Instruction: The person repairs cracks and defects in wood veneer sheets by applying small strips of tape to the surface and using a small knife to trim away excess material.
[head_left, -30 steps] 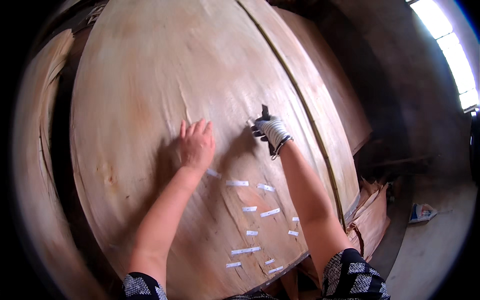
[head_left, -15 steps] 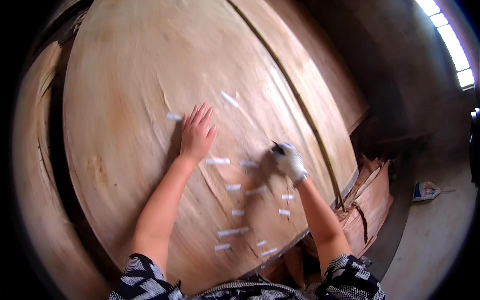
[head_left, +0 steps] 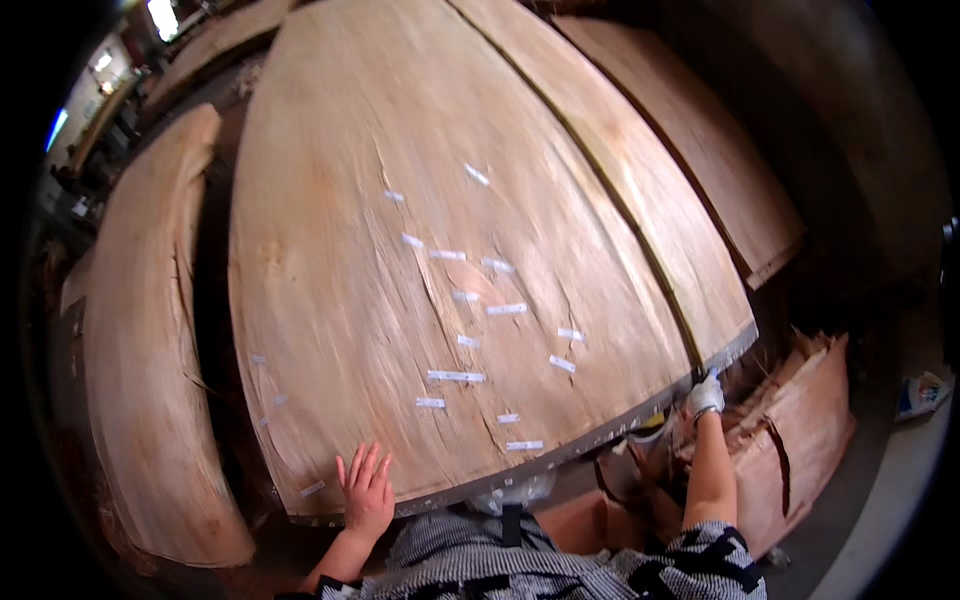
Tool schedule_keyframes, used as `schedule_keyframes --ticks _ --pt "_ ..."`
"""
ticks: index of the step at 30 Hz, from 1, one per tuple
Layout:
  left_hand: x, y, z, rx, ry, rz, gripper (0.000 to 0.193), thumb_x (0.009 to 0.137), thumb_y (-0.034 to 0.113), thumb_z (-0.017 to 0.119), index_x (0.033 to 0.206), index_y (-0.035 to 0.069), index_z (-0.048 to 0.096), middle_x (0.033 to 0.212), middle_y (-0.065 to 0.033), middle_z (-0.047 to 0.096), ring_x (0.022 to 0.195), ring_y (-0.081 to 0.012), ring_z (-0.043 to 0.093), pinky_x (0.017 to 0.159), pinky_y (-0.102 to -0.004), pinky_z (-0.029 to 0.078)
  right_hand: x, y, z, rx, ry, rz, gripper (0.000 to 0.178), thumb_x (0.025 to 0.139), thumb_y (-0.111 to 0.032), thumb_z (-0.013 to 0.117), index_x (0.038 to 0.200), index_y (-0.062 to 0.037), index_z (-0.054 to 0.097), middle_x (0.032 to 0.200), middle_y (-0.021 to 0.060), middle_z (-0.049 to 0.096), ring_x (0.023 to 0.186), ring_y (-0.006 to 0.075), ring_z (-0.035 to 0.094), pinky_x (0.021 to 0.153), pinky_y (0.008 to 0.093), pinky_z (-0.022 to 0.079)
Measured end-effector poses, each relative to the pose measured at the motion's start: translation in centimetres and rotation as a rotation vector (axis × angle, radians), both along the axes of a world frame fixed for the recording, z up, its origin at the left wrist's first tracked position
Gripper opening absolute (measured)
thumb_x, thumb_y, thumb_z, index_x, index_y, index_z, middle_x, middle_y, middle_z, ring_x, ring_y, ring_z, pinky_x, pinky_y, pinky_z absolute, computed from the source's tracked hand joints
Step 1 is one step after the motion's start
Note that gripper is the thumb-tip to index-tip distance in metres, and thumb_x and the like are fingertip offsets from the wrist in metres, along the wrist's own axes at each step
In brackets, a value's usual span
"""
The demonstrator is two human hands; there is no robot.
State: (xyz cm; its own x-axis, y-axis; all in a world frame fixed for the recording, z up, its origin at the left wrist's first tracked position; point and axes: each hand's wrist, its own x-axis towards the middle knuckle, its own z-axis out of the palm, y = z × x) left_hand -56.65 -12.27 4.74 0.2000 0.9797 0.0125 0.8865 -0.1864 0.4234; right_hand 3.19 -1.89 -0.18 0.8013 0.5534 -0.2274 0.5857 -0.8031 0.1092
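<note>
A large sheet of pale brown wood veneer [head_left: 330,200] lies in front of me, with cracks along its grain. Short white tape strips [head_left: 456,376] are stuck across several of the cracks. My bare left hand [head_left: 370,490] rests on the sheet near its front edge, fingers stretched and slightly spread. In a white glove, my right hand [head_left: 708,393] is at the front edge, by the near end of a long dark gap in the veneer. Its fingers are bent closed, and what they hold is too small to make out.
A narrower veneer stack [head_left: 150,350] stands to the left across a dark gap. Another veneer sheet [head_left: 690,130] lies at the far right. Below my right hand is a bundle of torn veneer [head_left: 790,440]. A white packet-like object [head_left: 922,395] lies farther right.
My left hand has drawn back from the sheet's middle to its front edge. My right hand, earlier holding a dark pointed tool over the sheet, has moved right and nearer. The view has shifted.
</note>
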Motion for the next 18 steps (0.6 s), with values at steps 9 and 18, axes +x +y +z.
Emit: schedule_keyframes --ticks 9,18 --pt "12.1 -3.2 16.6 0.287 -0.8 -0.407 0.059 0.078 0.005 0.05 0.133 0.008 0.031 0.135 -0.023 0.029 0.117 -0.039 0.041 0.083 -0.0473 0.047 -4.6 -16.8 -1.1 0.175 1.147 0.647 0.022 0.086 -0.025 0.048 0.095 -0.0051 0.053 0.078 0.0133 0.061 0.067 0.0255 0.059 0.058 0.0361 0.044" --pt "21.1 -13.8 32.1 0.752 -2.095 -0.81 0.033 0.08 0.0 0.055 0.107 0.017 0.058 0.116 0.0054 0.048 0.102 -0.011 0.049 0.067 -0.03 0.051 -18.9 -29.1 6.4 0.422 1.71 -0.104 0.019 0.084 -0.014 0.055 0.098 -0.0011 0.057 0.058 -0.0011 0.047 0.05 0.0081 0.046 0.045 0.0225 0.036"
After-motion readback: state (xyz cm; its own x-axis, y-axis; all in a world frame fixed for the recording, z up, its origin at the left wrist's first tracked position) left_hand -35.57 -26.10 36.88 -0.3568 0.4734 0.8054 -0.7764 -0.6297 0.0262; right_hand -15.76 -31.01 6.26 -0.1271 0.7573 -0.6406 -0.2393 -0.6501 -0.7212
